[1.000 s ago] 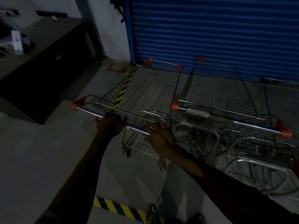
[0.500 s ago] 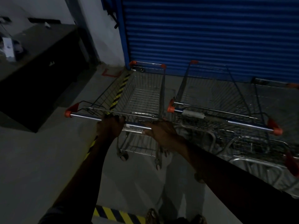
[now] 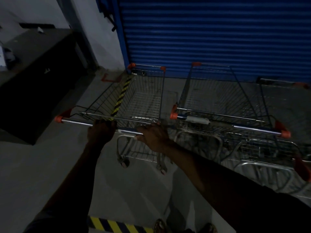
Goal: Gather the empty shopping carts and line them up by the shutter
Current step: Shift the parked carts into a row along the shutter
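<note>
An empty wire shopping cart point(image 3: 146, 101) with orange corner caps stands straight in front of me, its nose close to the blue roller shutter point(image 3: 210, 36). My left hand point(image 3: 101, 132) is wrapped around its chrome handle bar point(image 3: 75, 121). My right hand point(image 3: 153, 135) grips the same bar further right. A second empty cart point(image 3: 217, 98) is parked alongside on the right, also facing the shutter. Part of a third cart point(image 3: 286, 91) shows at the far right.
A dark counter or cabinet point(image 3: 33, 78) fills the left side. A white pillar point(image 3: 94, 31) stands left of the shutter. Yellow-black hazard tape point(image 3: 121, 96) runs along the grey floor, with another strip point(image 3: 116, 226) by my feet.
The cart I hold has rolled forward and straightened, so it now sits parallel to the second cart with its front near the shutter. Both hands stayed on the handle.
</note>
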